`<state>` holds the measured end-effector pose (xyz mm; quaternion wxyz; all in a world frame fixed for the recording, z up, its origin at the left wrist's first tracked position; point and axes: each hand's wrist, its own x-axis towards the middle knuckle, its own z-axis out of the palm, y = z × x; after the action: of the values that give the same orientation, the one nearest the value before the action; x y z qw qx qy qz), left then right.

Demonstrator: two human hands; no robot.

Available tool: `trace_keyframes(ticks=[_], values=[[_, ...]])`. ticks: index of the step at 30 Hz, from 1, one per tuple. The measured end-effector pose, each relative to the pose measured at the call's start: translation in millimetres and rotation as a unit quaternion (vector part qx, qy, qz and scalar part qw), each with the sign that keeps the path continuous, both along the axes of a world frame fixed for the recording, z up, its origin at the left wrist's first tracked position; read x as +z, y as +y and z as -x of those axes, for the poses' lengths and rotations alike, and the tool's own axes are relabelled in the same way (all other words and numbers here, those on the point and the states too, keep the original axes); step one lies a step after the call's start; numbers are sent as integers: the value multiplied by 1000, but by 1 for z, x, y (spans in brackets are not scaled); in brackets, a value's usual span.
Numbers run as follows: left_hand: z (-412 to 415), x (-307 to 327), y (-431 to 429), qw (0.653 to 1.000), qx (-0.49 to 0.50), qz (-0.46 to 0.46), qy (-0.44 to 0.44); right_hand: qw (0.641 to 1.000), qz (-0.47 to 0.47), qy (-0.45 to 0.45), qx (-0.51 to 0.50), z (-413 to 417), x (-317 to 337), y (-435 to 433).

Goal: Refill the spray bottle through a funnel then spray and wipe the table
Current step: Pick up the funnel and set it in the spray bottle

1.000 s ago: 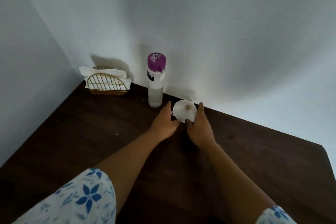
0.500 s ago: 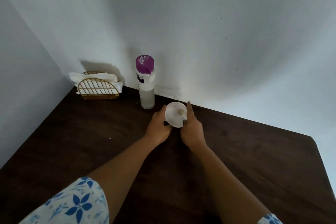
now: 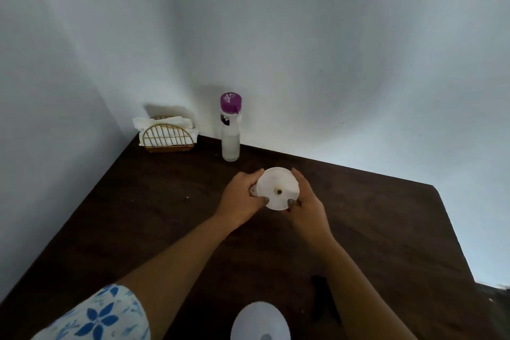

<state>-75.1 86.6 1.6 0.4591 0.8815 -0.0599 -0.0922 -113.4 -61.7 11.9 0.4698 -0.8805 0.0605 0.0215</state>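
Note:
A white funnel (image 3: 277,188) is held above the dark wooden table (image 3: 154,210), its wide mouth facing me and the small spout hole visible at its centre. My left hand (image 3: 242,199) grips its left rim and tab; my right hand (image 3: 306,199) grips its right rim. A clear bottle with a purple cap (image 3: 230,127) stands upright against the back wall, behind and left of the funnel, partly filled with liquid. A pale rounded bottle shape with an open neck (image 3: 260,323) shows at the bottom edge between my forearms.
A wicker holder stuffed with white paper napkins (image 3: 167,134) sits in the table's back left corner. White walls close off the back and left. The table's right edge runs along (image 3: 452,229). A dark object (image 3: 320,287) lies by my right forearm.
Both hands have brought the funnel toward me, away from the wall, and tilted its mouth up. The view has dropped, bringing the pale bottle shape into sight at the bottom.

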Motion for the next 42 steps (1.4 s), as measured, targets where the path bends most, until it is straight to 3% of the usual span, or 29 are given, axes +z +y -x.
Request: trace_keyframes(ticks=[15,25,31,42], values=[[124,71,41,990,-111,36,-83,998,58,-12,-9,133,73,13],[182,81,57,980,-173,14,-99,1000,-8,28,-3,204,87,22],[195,68,63,981,-176,-7,-79,999,39,36,3,219,80,31],[191,63,58,983,-166,18,-80,1000,11,25,-5,217,77,25]])
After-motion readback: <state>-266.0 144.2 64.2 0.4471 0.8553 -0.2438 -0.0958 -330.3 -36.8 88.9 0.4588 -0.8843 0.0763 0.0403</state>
